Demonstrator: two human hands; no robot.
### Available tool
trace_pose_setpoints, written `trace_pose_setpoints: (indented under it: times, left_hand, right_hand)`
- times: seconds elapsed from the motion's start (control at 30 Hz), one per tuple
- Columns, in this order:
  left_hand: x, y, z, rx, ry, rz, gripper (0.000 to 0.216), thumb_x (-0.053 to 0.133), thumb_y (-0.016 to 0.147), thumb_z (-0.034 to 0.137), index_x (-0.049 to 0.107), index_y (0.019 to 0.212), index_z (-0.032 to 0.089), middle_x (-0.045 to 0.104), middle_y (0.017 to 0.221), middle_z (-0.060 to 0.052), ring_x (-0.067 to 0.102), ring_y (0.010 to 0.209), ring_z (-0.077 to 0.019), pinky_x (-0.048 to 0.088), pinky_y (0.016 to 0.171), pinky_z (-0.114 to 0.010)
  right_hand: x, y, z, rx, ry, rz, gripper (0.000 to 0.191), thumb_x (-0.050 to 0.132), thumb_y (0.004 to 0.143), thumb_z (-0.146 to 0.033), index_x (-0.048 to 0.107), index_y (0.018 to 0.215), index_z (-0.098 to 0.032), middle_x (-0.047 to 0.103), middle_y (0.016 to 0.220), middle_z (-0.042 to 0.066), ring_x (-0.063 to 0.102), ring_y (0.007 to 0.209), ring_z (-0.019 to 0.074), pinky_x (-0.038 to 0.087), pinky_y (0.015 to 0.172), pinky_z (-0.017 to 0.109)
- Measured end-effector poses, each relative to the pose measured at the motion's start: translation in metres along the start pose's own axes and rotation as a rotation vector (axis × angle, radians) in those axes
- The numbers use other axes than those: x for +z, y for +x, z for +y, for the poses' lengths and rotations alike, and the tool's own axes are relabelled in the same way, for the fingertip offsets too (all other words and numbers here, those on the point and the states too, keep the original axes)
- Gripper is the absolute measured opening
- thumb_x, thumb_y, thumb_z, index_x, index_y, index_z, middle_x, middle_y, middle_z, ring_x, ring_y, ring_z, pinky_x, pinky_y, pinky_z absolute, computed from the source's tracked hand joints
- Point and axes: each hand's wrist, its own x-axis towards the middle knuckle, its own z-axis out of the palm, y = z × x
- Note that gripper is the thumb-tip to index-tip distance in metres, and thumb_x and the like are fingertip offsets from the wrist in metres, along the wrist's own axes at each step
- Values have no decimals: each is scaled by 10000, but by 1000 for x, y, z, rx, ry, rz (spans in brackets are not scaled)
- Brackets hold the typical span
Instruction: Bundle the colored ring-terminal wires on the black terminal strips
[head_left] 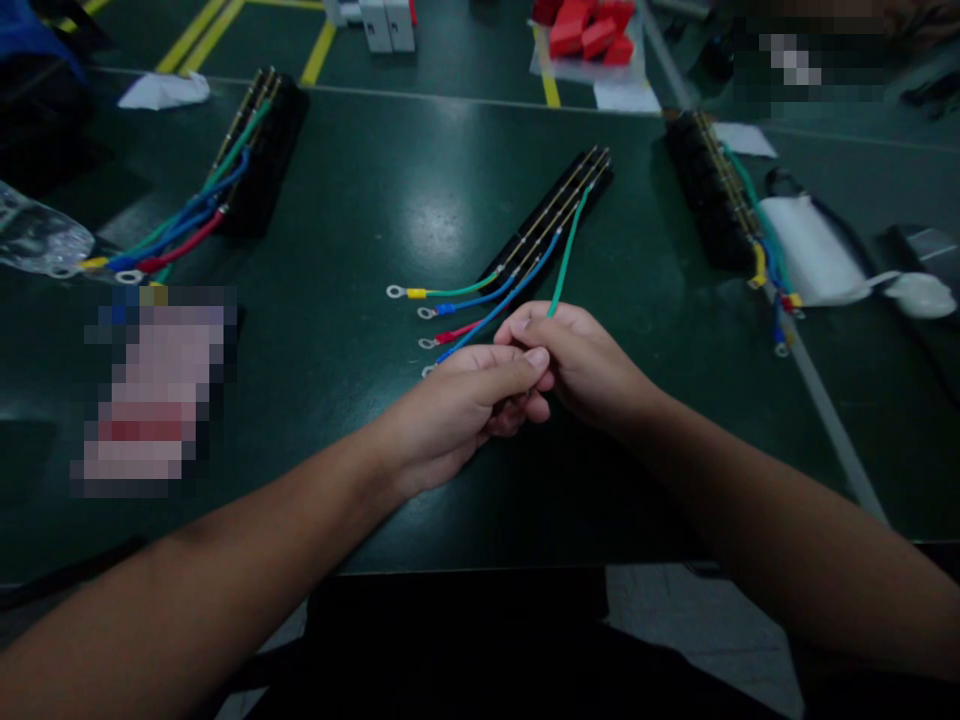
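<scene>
A green wire [569, 255] runs from the far end of a black terminal block with brass bars [555, 215] down into my right hand [589, 360], whose fingers are closed on it. Pressed up against that hand is my left hand [469, 405], its thumb and fingers pinched together. The wire's lower end is hidden among my fingers, so what the left hand grips does not show. Left of the block, a green wire with a yellow-sleeved ring lug [409, 293], blue wires [480, 300] and a red wire [459, 331] fan out, some passing just behind my left hand.
Similar wired blocks lie at left [262, 160] and right [712, 190]. A blurred-out flat object [157, 390] is at left, near a clear plastic bag [37, 235]. Red parts [589, 30] and grey devices [388, 25] sit at the back; a white device [814, 250] at right.
</scene>
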Motion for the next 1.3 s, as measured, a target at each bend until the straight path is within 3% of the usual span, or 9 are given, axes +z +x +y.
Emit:
trace_pose_setpoints:
  times: [0.23,0.43,0.57,0.8,1.3]
  left_hand:
    - [1,-1,2,-25,20,9,176,653,916,271,675,812,131,662,644,-20,483,492,-42,341,475,-134]
    - [0,0,0,-24,-19,3,218,745,864,308,658,784,125,622,615,-3,473,503,-32,292,466,-122]
    - [0,0,0,-20,-35,-2,248,780,841,332,652,783,128,617,617,1,464,498,-32,287,460,-125]
    - [2,0,1,-29,7,14,188,645,932,254,658,794,127,638,625,-10,475,494,-36,313,470,-130]
    - [3,1,0,6,14,-8,226,654,938,289,612,786,128,588,583,16,428,461,-27,288,437,-119]
  right_hand:
    - [0,-1,0,-18,-35,5,75,601,823,-175,643,764,-156,476,468,-61,406,417,76,335,414,186]
    - [0,0,1,0,-7,0,75,616,813,-220,641,778,-159,576,550,-22,501,464,97,391,443,198]
    - [0,0,2,7,19,-5,87,620,817,-233,632,770,-161,559,544,-31,488,457,93,394,442,199]
    - [0,-1,1,-19,-22,-7,78,600,815,-208,637,772,-154,515,493,-56,428,422,74,346,410,182]
    - [0,1,4,-26,15,-6,101,605,808,-236,632,770,-146,561,548,-31,488,451,83,391,426,188]
